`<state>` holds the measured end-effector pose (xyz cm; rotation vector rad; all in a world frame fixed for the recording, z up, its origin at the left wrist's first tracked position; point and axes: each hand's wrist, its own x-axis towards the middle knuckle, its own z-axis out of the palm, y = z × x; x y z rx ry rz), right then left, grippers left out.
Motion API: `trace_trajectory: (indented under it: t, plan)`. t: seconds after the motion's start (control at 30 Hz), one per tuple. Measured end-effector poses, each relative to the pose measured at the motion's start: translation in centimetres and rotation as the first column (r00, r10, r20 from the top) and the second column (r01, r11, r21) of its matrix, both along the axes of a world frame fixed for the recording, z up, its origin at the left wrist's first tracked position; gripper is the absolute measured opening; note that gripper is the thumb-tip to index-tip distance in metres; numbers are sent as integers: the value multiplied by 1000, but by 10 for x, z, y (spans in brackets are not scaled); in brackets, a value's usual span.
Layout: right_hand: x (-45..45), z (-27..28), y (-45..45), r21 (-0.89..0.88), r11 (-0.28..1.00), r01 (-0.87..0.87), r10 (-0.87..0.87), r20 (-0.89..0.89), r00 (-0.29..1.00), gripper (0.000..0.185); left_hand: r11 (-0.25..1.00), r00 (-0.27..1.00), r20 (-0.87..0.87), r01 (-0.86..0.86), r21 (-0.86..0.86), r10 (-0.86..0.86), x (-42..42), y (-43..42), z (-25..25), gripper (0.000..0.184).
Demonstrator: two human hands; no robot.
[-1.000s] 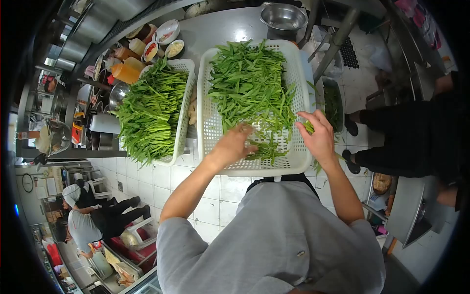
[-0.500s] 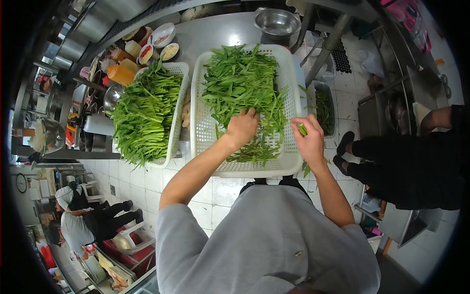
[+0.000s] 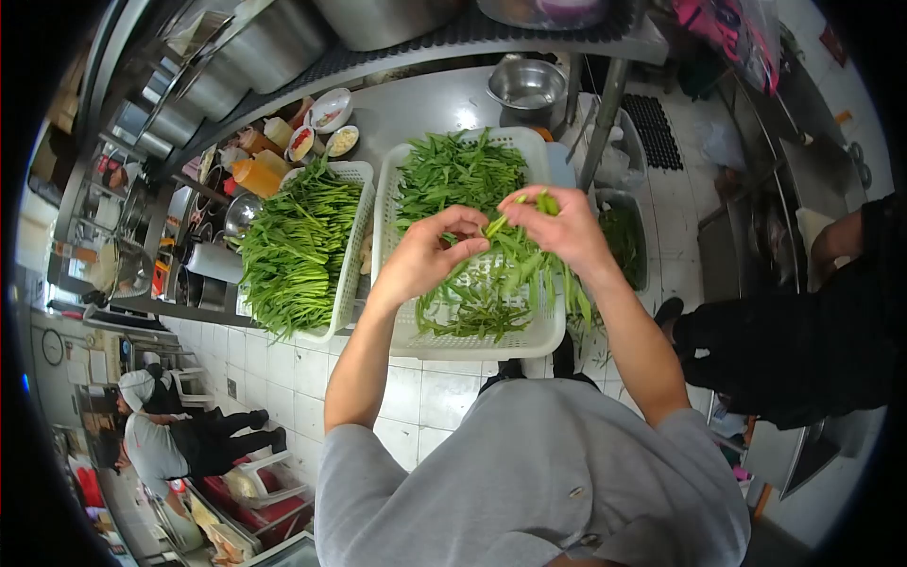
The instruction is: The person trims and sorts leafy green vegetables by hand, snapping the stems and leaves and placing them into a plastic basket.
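My right hand [image 3: 559, 230] holds a small bunch of water spinach [image 3: 515, 253] above the large white perforated basket [image 3: 402, 337]. The bunch's pale stem ends point left, and its leaves hang down below the hand. My left hand [image 3: 430, 253] meets it from the left, thumb and fingers curled in a pinch at the stem ends. Below the hands, a pile of water spinach [image 3: 458, 170] fills the basket's far part, and loose leafy pieces [image 3: 487, 319] lie in the near part. To the left, a narrower white basket [image 3: 355, 244] is heaped with water spinach laid in line.
A steel bowl [image 3: 527, 85], small white bowls of chopped ingredients [image 3: 342, 142] and sauce bottles [image 3: 255, 176] stand behind. Low at the right is a tub of greens [image 3: 619, 236]. A shelf with pots [image 3: 274, 47] hangs overhead. A person in black [image 3: 784, 321] stands at the right; others are lower left.
My left hand has come up off the pile in the basket. My right hand has moved from the basket's right edge to over it, and the two hands now meet at a bunch of water spinach.
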<state>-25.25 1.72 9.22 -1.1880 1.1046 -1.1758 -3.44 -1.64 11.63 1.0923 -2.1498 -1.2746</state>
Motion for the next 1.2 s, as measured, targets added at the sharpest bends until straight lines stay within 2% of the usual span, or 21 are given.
trace_trajectory:
  t: [0.1, 0.13, 0.23, 0.27, 0.37, 0.4, 0.47, 0.5, 0.57, 0.6, 0.7, 0.73, 0.77, 0.83, 0.93, 0.97, 1.0, 1.03, 1.1, 1.13, 1.2]
  plan:
    - [-20, 14, -4, 18, 1000, 23, -27, 271, 962, 21, 994, 992, -104, -69, 90, 78, 25, -11, -12, 28]
    - [-28, 11, -6, -22, 1000, 18, -11, 283, 959, 25, 982, 980, -107, -158, 101, 168, 32, -11, -14, 26]
    - [-43, 12, -8, -39, 999, 7, 3, 271, 963, 25, 965, 965, -29, -261, -42, 260, 47, -16, -19, 23]
    - [-45, 10, -9, -41, 999, 5, 6, 260, 966, 26, 945, 949, -68, -312, -94, 307, 48, -17, -20, 21]
    - [-42, 14, -9, -34, 999, -9, 17, 231, 973, 26, 922, 958, -163, -273, -275, 235, 22, -6, 4, 21]
    - [-40, 15, -9, -22, 1000, -22, 27, 232, 972, 26, 914, 973, -167, -211, -345, 162, 7, 1, 12, 22]
    - [-34, 17, -8, -3, 999, -42, 42, 234, 971, 27, 971, 995, -70, -78, -228, 64, -12, 6, 8, 24]
    - [-32, 18, -6, -9, 999, 48, -46, 159, 986, 27, 986, 1000, -27, -11, -164, 7, -16, 8, 8, 26]
    - [-32, 19, -2, -48, 972, 231, -231, 17, 973, 27, 984, 995, -14, -102, -149, 101, -17, 11, 8, 26]
    - [-31, 13, -3, -230, 891, 392, -417, -71, 906, 22, 980, 990, -4, -142, -142, 143, -17, 13, 7, 27]
    - [-35, 10, 19, -215, 900, 378, -422, -224, 878, 17, 968, 975, -65, -219, -123, 213, -20, 22, -1, 25]
    - [-23, 18, 30, -188, 921, 342, -379, -215, 900, 18, 965, 972, -22, -235, -116, 234, -24, 26, -2, 23]
    - [-12, 16, 35, -89, 952, 293, -302, -127, 945, 21, 963, 972, -17, -233, -136, 233, -29, 31, -2, 23]
    - [-1, -2, 33, -182, 944, 275, -302, -144, 942, 22, 958, 974, -6, -223, -180, 225, -40, 44, -3, 23]
    - [-3, -4, 33, -49, 961, 271, -274, -61, 960, 21, 946, 977, -137, -195, -258, 164, -46, 51, -19, 23]
    - [-4, -5, 34, -85, 961, 263, -271, -105, 957, 20, 936, 971, -186, -202, -289, 152, -46, 51, -22, 22]
    - [-6, -6, 34, -119, 961, 251, -267, -151, 952, 18, 954, 983, -80, -178, -240, 164, -41, 54, -7, 22]
    - [-7, -4, 34, -154, 959, 236, -264, -197, 944, 17, 890, 975, -97, -222, -398, 200, -39, 52, 0, 22]
    - [-8, 14, 39, -202, 956, 213, -280, -401, 872, 16, 681, 954, -144, -289, -672, 263, -37, 46, 11, 22]
    - [-6, 19, 43, -217, 956, 196, -281, -496, 822, 15, 695, 956, -165, -290, -658, 243, -41, 51, 24, 24]
    - [-9, 18, 46, -431, 897, 95, -337, -530, 778, 15, 608, 992, -23, -94, -789, 123, -44, 45, 26, 25]
